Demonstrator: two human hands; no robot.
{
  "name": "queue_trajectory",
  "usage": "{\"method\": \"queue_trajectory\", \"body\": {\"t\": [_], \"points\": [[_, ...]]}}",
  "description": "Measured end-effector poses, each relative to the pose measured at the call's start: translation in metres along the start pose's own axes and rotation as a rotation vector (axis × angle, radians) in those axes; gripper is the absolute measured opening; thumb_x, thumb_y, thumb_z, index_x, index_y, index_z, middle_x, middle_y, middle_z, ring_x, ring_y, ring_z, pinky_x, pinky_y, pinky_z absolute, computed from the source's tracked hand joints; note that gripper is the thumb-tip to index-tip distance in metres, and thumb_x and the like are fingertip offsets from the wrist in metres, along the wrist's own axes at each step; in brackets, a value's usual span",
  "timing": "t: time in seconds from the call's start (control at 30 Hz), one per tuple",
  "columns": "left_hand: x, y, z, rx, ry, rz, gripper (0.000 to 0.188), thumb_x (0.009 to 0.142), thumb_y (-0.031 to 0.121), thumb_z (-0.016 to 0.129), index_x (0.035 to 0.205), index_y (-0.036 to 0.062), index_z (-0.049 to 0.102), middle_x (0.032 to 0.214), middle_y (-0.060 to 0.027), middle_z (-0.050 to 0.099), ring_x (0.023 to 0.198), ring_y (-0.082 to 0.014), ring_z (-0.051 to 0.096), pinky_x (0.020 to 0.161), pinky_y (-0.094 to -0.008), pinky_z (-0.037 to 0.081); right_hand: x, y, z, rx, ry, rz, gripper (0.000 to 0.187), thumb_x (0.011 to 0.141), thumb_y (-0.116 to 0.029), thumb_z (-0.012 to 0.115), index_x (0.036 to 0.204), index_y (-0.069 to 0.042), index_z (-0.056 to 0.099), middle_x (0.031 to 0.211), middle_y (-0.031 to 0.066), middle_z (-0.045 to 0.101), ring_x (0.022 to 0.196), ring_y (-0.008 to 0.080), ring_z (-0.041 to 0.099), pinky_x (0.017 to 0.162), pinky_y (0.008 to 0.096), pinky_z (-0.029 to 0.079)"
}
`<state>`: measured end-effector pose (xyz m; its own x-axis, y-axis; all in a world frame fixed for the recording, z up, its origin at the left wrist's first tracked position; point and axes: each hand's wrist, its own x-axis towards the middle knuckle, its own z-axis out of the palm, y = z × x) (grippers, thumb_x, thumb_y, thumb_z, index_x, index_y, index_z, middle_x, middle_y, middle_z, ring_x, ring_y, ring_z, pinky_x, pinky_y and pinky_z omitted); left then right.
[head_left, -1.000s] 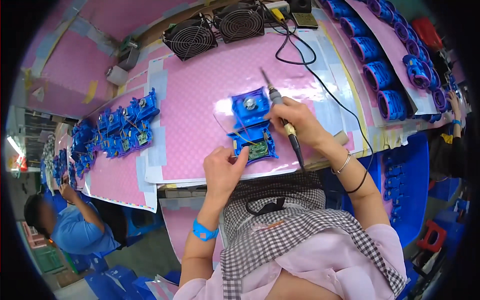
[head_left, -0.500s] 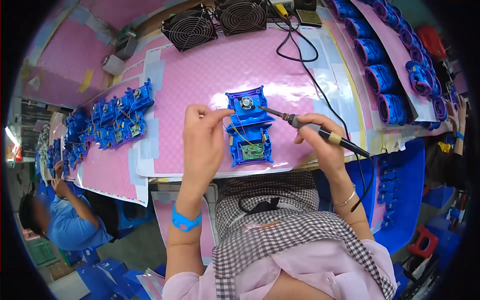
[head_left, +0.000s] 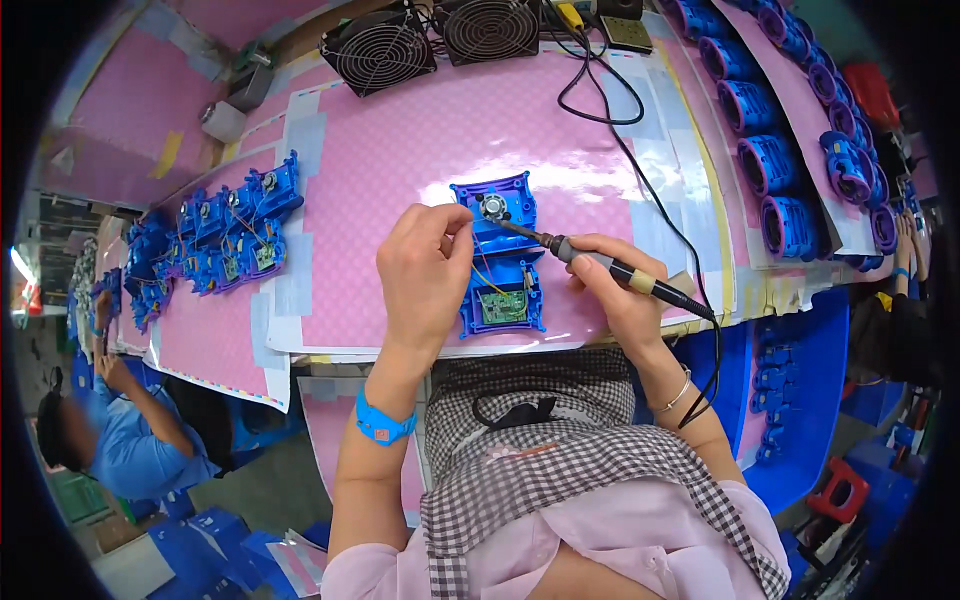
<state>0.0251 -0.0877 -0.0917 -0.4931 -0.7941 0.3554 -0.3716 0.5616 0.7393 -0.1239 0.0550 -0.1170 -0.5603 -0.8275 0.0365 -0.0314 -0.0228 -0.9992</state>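
Blue plastic housing [head_left: 525, 192] lies before me in two halves near the front edge of the pink-covered work surface [head_left: 380, 170], roughly midway between its left and right edges. My left hand [head_left: 430, 270] covers part of its left side, so I can't make out all of the thin wires [head_left: 483, 270] running between the halves. The tip of my soldering iron [head_left: 620, 273] ends close by the lower rim of the small round speaker [head_left: 494, 208] in the far half; whether it touches, I can't tell. The green circuit board [head_left: 500, 306] shows in the near half, its parts too small to tell apart.

My left thumb and fingertips are pressed together beside the speaker, the other fingers curled; whether they pinch a wire, I can't see. My right hand [head_left: 625, 290] holds the iron by its grip, pen-fashion, thumb and forefinger closed around it, the remaining fingers partly hidden beneath. The iron slants down toward the left.

Along the far edge stand two black fans [head_left: 382, 55], the right one cut off at the top. More blue housings [head_left: 225, 235] crowd together toward the left, overlapping too much to count.
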Motion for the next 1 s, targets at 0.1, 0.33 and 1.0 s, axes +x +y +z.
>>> {"method": "queue_trajectory", "body": {"t": [0.1, 0.33, 1.0], "points": [[0.000, -0.002, 0.001, 0.020, -0.018, 0.010, 0.011, 0.077, -0.003, 0.066, 0.087, 0.0006, 0.066, 0.078, -0.0082, 0.063, 0.058, -0.0151, 0.061, 0.052, -0.0281, 0.048, 0.000, 0.001, 0.000, 0.018, 0.015, -0.008, 0.022, 0.086, -0.004, 0.065, 0.106, 0.005, 0.065, 0.083, 0.0105, 0.070, 0.070, 0.0146, 0.067, 0.066, 0.0238, 0.054], [0.001, -0.001, 0.001, 0.020, -0.025, -0.014, 0.011, 0.077, -0.003, 0.066, 0.087, 0.0008, 0.066, 0.078, -0.0084, 0.062, 0.059, -0.0159, 0.061, 0.053, -0.0287, 0.048, -0.001, 0.003, -0.002, 0.000, 0.006, -0.020, 0.022, 0.086, -0.003, 0.065, 0.106, 0.005, 0.065, 0.085, 0.0105, 0.070, 0.072, 0.0143, 0.067, 0.066, 0.0237, 0.054], [-0.004, 0.006, 0.008, 0.131, -0.006, 0.108, 0.013, 0.075, -0.002, 0.069, 0.087, 0.0023, 0.067, 0.074, -0.0068, 0.063, 0.058, -0.0146, 0.059, 0.052, -0.0274, 0.046, 0.005, -0.012, -0.016, -0.151, 0.057, -0.254, 0.015, 0.082, -0.001, 0.064, 0.096, 0.005, 0.068, 0.082, 0.0097, 0.067, 0.064, 0.0112, 0.061, 0.057, 0.0219, 0.047]]}}
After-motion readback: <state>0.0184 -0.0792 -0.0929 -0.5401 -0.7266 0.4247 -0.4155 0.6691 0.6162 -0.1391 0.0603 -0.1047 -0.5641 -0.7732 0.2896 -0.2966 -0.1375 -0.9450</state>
